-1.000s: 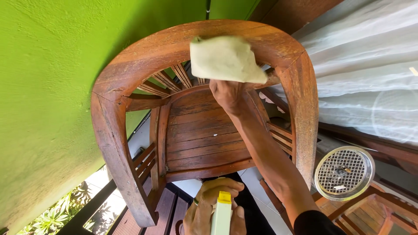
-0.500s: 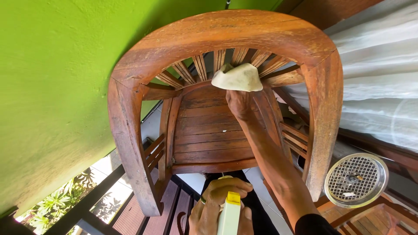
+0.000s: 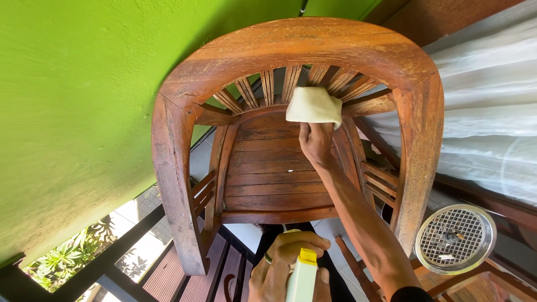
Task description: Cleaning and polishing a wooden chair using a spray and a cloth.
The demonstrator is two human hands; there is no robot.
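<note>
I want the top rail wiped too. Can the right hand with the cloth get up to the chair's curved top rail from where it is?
Probably yes. The right hand presses the cloth on the back slats just under the curved top rail, and nothing lies between.

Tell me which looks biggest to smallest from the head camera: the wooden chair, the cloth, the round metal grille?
1. Wooden chair, by far the biggest.
2. Round metal grille.
3. Cloth, folded in the right hand, only slightly smaller than the grille, so that ranking is unsure.

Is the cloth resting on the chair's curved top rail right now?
No, the right hand presses the cloth against the back slats, below the top rail.
</note>
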